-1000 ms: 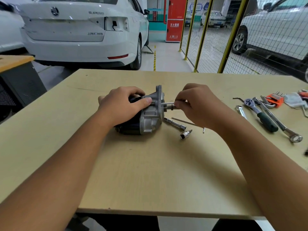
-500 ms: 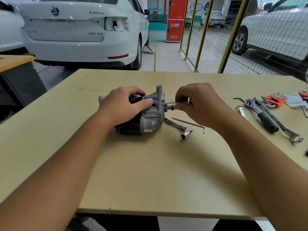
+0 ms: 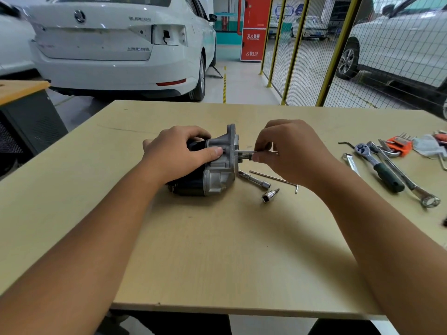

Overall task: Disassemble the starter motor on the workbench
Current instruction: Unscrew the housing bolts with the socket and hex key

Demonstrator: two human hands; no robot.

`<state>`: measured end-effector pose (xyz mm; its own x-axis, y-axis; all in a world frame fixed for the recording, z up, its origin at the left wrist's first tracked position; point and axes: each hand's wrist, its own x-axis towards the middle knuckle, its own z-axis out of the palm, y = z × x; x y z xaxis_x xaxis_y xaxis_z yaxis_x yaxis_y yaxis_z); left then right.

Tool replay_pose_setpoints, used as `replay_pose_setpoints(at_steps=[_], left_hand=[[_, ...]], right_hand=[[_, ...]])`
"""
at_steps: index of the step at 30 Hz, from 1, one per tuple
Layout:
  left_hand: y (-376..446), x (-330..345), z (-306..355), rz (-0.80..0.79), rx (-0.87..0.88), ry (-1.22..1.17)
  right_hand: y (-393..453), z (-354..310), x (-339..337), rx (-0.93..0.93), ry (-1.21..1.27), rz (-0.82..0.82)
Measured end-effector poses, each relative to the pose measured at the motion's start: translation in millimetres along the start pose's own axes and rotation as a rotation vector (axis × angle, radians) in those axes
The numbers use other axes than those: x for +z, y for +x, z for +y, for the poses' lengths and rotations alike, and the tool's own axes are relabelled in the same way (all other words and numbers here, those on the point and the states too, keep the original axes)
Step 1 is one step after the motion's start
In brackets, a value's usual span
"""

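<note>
The starter motor (image 3: 217, 175), with a black body and a silver cast nose housing, lies on its side in the middle of the workbench (image 3: 217, 250). My left hand (image 3: 176, 155) grips its top, thumb pressed on the housing. My right hand (image 3: 287, 153) pinches a thin silver rod-like tool (image 3: 244, 152) that sticks out of the housing flange to the right. The rod's far end is hidden in my fingers.
Right of the motor lie a socket extension (image 3: 254, 181), a long hex key (image 3: 273, 177) and a small socket with bit (image 3: 269, 195). Further right are a ratchet (image 3: 377, 168), a spanner (image 3: 408, 182), an orange hex-key set (image 3: 399, 146) and a cloth (image 3: 425, 146). Parked cars and a yellow mesh fence stand behind.
My right hand has shifted slightly up and to the right along the rod, uncovering the long hex key on the bench. The left hand and motor have stayed put.
</note>
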<state>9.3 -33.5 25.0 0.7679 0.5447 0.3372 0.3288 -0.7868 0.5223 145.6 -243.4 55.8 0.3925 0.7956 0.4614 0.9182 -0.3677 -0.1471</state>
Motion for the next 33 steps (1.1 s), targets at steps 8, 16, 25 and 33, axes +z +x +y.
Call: replay_pose_setpoints(at_steps=[8,16,25,33], left_hand=[[-0.6,-0.6,2.7,0.022,-0.007,-0.029],[-1.0,-0.8,2.3,0.015,-0.012,-0.032],[0.5,2.1,1.9,0.035,-0.012,-0.011],[0.1,1.3,2.0,0.025,-0.01,-0.019]], right_hand=[[-1.9,3.7,1.3,0.007,0.136,-0.008],[-0.9,2.3,1.2,-0.014,0.049,-0.04],[0.0,4.2,8.2,-0.029,0.152,-0.02],[1.3,1.3,6.4,-0.062,-0.002,-0.007]])
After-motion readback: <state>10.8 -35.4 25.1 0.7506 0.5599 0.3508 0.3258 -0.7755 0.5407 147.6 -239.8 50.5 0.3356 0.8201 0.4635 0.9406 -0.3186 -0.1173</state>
